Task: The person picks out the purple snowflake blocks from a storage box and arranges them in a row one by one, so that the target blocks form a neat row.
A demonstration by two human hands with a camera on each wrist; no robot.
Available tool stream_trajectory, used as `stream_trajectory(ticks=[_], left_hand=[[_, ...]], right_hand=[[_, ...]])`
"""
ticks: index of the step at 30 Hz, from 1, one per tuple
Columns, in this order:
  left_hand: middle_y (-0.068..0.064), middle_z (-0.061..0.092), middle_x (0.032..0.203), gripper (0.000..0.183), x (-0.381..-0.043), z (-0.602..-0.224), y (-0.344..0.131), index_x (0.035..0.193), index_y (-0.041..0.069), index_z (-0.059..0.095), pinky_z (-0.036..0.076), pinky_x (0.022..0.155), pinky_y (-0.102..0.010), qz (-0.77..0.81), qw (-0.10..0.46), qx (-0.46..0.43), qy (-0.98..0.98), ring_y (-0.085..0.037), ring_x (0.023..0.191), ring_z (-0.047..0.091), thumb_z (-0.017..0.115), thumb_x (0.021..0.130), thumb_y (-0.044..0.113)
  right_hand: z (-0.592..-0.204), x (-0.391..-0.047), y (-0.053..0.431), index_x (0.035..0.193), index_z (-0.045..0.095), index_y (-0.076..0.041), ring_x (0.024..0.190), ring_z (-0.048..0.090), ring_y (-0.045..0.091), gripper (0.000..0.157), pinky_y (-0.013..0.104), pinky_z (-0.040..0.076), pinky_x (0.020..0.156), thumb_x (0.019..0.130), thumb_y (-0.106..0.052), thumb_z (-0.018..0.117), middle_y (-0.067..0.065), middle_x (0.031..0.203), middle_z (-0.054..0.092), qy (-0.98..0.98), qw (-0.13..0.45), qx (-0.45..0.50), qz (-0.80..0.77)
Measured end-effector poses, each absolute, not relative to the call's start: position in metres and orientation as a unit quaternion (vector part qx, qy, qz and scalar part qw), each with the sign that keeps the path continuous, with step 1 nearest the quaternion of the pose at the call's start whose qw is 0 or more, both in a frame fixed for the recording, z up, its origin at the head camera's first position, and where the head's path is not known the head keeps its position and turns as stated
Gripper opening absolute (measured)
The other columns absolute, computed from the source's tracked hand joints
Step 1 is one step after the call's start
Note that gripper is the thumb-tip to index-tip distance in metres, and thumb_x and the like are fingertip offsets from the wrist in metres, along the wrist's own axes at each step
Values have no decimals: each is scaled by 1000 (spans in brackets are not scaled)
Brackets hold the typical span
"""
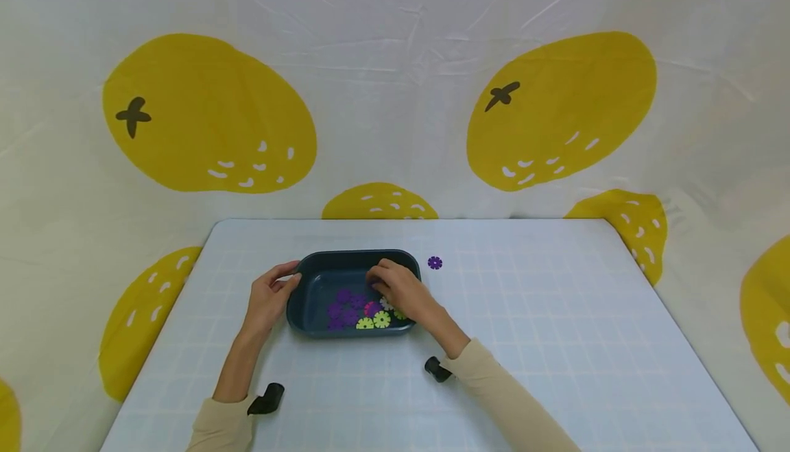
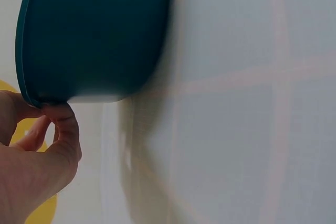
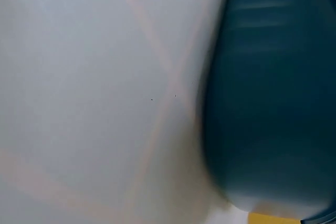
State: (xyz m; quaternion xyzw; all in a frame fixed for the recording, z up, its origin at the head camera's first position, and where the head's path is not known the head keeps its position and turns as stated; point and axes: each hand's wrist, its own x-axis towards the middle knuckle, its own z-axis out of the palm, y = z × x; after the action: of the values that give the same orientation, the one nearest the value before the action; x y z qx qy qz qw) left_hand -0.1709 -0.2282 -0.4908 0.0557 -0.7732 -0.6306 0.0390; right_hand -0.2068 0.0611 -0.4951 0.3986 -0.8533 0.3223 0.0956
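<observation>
On the tabletop (image 1: 555,335) we see a lone purple piece (image 1: 435,263) just beside the right end of the dark blue tray (image 1: 315,287), a fruit-patterned sheet (image 1: 389,95) behind. The right hand (image 1: 401,289), fingers bent, partly hides the tray's purple flowers (image 1: 344,296) and yellow-green flowers (image 1: 382,319); we cannot tell whether it holds one. The left hand (image 1: 269,294) has its fingers closed on the tray's left end.

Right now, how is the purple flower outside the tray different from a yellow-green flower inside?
The outside flower is purple, while the inside flower is yellow-green. The outside flower lies on the table, while the inside flower lies in the tray. The outside flower is alone, while the inside flower has others close by. Both are small and round, with notched edges.
</observation>
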Motion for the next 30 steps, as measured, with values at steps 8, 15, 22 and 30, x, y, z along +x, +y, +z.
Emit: stream_trajectory(ticks=[8,15,22,30], left_hand=[[-23,58,136,40,-170,-491,-231,139,-3,60,49,78,-14,-628,34,60,-775,-11,90,66,65,103,12],[-24,58,136,40,-170,-492,-231,139,-3,60,48,78,-13,-633,37,61,-771,-9,89,66,65,102,11],[-23,58,135,39,-173,-492,-228,138,-2,61,48,77,-14,-632,37,63,-772,-13,90,67,66,102,12],[-24,59,136,39,-172,-489,-227,138,-3,61,48,76,-13,-635,33,74,-768,-11,90,66,66,102,11]], right_hand=[[-500,-213,61,103,76,-1,87,65,15,11,24,54,77,92,0,75,5,96,67,-810,138,378,426],[-499,-216,62,104,78,-1,91,69,20,14,28,58,80,90,-1,77,7,98,71,-767,170,353,508],[-499,-218,70,108,79,-2,94,68,25,16,25,57,84,92,-2,76,12,100,70,-745,151,264,594],[-496,-223,87,111,79,-8,101,66,18,17,26,55,91,95,-13,75,5,106,71,-748,102,166,635]])
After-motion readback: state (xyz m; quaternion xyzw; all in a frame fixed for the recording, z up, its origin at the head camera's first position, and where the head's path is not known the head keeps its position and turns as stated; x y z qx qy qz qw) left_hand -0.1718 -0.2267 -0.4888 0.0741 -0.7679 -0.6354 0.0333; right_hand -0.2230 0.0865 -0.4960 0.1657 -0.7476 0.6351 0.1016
